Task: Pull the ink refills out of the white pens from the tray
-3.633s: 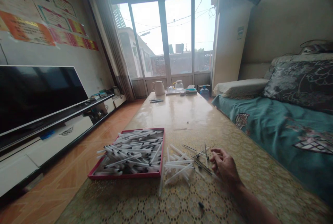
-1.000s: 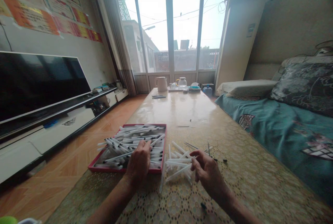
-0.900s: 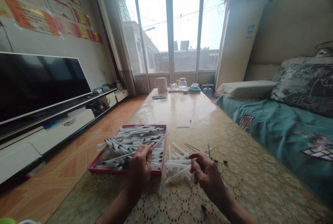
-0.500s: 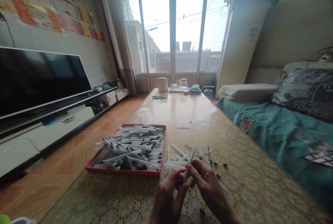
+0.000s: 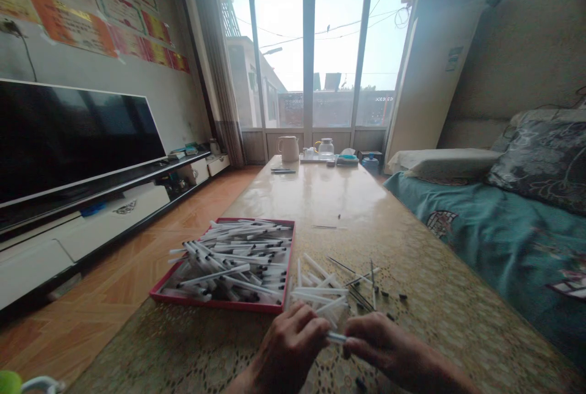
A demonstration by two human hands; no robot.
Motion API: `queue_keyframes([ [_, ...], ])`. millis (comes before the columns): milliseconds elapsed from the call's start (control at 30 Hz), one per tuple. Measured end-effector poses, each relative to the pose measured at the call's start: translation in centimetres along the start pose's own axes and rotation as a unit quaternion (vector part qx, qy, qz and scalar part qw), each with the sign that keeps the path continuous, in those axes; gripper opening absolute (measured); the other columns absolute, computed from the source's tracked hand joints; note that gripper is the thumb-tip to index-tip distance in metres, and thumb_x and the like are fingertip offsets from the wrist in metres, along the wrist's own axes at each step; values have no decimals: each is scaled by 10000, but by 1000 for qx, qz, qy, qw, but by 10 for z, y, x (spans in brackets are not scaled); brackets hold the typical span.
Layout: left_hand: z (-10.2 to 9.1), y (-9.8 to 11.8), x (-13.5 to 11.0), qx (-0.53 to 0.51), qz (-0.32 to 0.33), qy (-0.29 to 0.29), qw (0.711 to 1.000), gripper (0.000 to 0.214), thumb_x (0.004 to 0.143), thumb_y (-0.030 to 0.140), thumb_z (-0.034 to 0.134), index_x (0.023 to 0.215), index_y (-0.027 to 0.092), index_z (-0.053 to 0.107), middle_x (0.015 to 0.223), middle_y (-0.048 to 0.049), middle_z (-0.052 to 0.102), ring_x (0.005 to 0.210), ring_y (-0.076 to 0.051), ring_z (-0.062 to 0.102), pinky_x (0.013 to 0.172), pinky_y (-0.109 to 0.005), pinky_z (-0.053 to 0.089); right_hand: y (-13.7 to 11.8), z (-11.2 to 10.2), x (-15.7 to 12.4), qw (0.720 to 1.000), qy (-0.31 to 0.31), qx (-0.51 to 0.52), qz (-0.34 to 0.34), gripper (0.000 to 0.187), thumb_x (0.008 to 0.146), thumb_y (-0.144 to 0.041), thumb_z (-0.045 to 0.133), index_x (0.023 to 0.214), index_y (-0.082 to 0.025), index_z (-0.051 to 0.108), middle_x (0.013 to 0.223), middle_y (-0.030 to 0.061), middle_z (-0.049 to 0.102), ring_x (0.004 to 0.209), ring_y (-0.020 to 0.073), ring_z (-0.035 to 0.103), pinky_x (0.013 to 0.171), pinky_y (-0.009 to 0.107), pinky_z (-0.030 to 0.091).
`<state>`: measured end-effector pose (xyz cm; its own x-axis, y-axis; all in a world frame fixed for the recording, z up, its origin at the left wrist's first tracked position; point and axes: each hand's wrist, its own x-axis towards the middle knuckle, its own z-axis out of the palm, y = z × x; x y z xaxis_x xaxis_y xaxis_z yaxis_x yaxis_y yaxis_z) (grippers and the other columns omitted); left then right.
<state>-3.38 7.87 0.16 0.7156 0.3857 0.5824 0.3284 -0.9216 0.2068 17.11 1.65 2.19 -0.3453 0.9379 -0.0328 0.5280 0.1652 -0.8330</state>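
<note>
Near the front of the table, a whitish pen (image 5: pixel 337 338) lies level between my two hands, and only its short middle part shows. My left hand (image 5: pixel 295 340) is closed round one end. The other end is in my right hand (image 5: pixel 382 340), fingers pinched on it; the tip is hidden. Just beyond the hands lies a loose pile of white pen barrels (image 5: pixel 320 291). Thin dark refills (image 5: pixel 341 265) and small black caps (image 5: pixel 403 297) are scattered to its right. To the left stands a shallow red box (image 5: pixel 220 304) heaped with white pens with black ends (image 5: pixel 238 254).
The long patterned table (image 5: pixel 311 193) runs toward the window. At its far end are a beige jug (image 5: pixel 289 149), a glass pot (image 5: pixel 326 149) and a tissue pack (image 5: pixel 348 159). A sofa with a teal cover (image 5: pixel 458 217) lines the right side; a television (image 5: pixel 77 138) stands left.
The pen has swung from steeply upright to level between my hands. My right hand has moved right and lower, and my left hand has turned over with its back upward. The view shifted slightly.
</note>
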Motion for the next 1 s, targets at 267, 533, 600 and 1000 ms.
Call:
queue_keyframes([
  [267,-5,1,-1,32,68,-16,997,150,852,149,484,992,173,534,688,-22,577,604,-137,528,527,-229,423,1,-3,-3,996,-54,72,17,449,888,-506,355,712,-159,579,535,-64,320,479,71,283,429,175,232],
  [533,-8,1,1,78,90,-44,992,55,856,209,475,847,171,513,600,15,552,488,-119,502,429,-235,318,-14,0,-3,993,-9,-120,-7,402,892,-406,362,637,-167,561,569,-21,468,517,89,394,452,179,284],
  [600,-7,-1,-1,70,84,-42,993,145,865,207,433,725,187,466,570,18,533,456,-112,487,414,-239,285,-16,2,-1,989,1,-147,-10,399,893,-391,362,605,-166,523,551,-27,455,500,82,378,446,176,272],
  [1000,-13,10,8,-251,-191,-143,938,440,895,437,300,543,181,360,473,47,346,446,-82,355,440,-206,241,-4,8,5,938,82,-330,-63,398,868,-444,444,585,-178,528,461,-42,469,423,72,268,405,210,154],
])
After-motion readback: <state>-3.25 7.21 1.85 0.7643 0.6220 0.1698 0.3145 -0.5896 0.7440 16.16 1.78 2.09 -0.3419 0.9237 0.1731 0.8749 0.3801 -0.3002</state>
